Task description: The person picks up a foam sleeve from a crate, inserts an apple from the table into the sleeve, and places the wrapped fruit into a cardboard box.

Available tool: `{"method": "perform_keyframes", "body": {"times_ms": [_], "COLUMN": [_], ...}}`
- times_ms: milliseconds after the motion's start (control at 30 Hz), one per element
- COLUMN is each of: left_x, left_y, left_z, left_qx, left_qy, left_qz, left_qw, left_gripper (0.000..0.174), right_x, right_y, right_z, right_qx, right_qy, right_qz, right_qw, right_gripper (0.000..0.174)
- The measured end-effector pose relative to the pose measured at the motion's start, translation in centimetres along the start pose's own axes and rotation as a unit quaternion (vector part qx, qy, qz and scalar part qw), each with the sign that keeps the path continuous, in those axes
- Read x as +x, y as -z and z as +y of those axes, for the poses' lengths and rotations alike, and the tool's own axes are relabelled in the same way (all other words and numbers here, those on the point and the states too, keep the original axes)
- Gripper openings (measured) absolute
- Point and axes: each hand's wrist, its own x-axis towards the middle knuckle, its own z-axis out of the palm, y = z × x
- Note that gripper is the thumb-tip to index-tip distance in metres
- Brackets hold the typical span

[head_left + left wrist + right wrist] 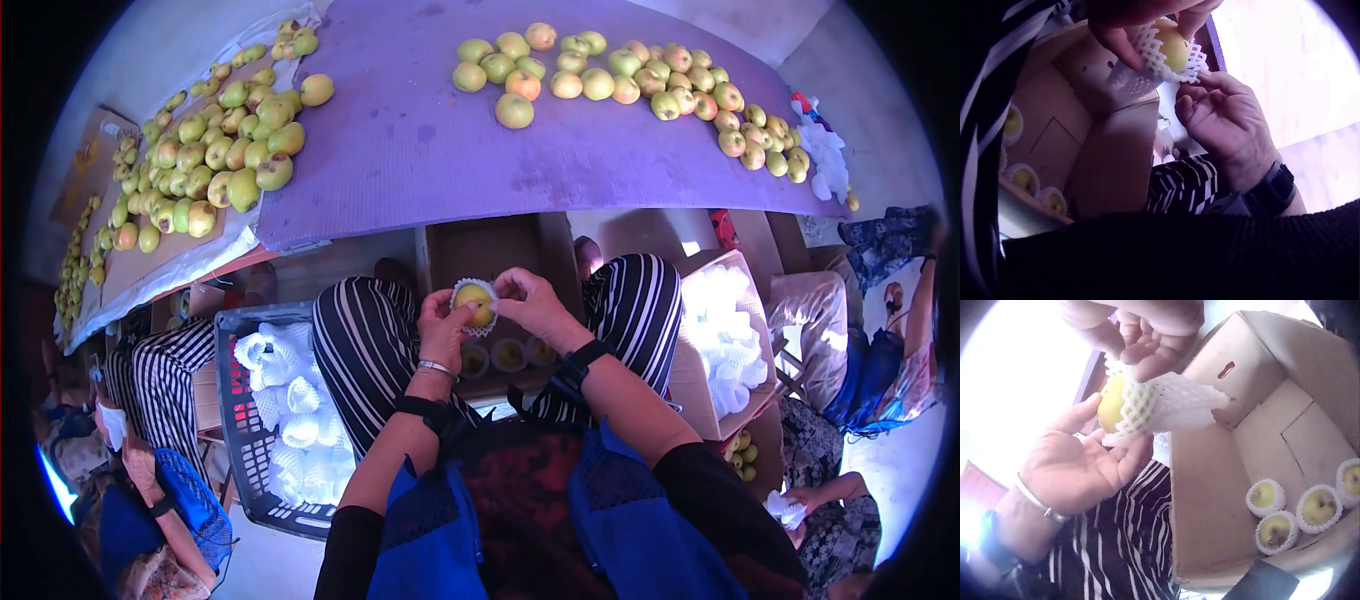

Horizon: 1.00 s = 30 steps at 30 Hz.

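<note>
A yellow-green apple (472, 303) sits partly inside a white foam net sleeve (1138, 409), whose loose tail sticks out beyond the fruit. My left hand (437, 332) holds the apple and sleeve from the side, thumb on the bare fruit and fingers around the netting, as the right wrist view shows. At the sleeve's open rim, my right hand (540, 305) pinches the mesh between thumb and fingers. Below both hands stands a cardboard box (1210, 506) with several sleeved apples (1319, 509) along one side.
A purple-covered table (400, 150) ahead bears a spread of loose apples (598, 84); more apples (240, 150) are heaped at left. Foam sleeves fill a black crate (235, 420) on my left and a carton (700, 420) on my right. Other people sit at both sides.
</note>
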Motion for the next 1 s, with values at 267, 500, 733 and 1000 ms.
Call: {"method": "perform_keyframes", "body": {"times_ms": [267, 500, 733, 1000], "left_x": [0.1, 0.4, 0.5, -0.2], "left_y": [0.2, 0.5, 0.8, 0.2], "left_z": [-0.5, -0.4, -0.9, -0.7], "left_qx": [0.051, -0.008, 0.02, 0.095], "left_qy": [-0.024, 0.022, -0.021, -0.035], "left_qz": [-0.036, -0.013, 0.002, -0.043], "left_qw": [0.998, 1.0, 1.0, 0.994], "left_gripper": [0.032, 0.013, 0.006, 0.027], "right_x": [0.1, 0.4, 0.2, -0.2], "right_y": [-1.0, -0.4, -0.5, -0.9], "right_z": [0.0, 0.4, 0.4, -0.4], "right_qx": [-0.177, -0.136, -0.178, -0.214], "right_qy": [0.117, 0.103, 0.112, 0.123], "right_qz": [0.006, 0.031, 0.033, 0.007], "right_qw": [0.977, 0.985, 0.977, 0.969], "right_gripper": [0.054, 0.053, 0.052, 0.051]}}
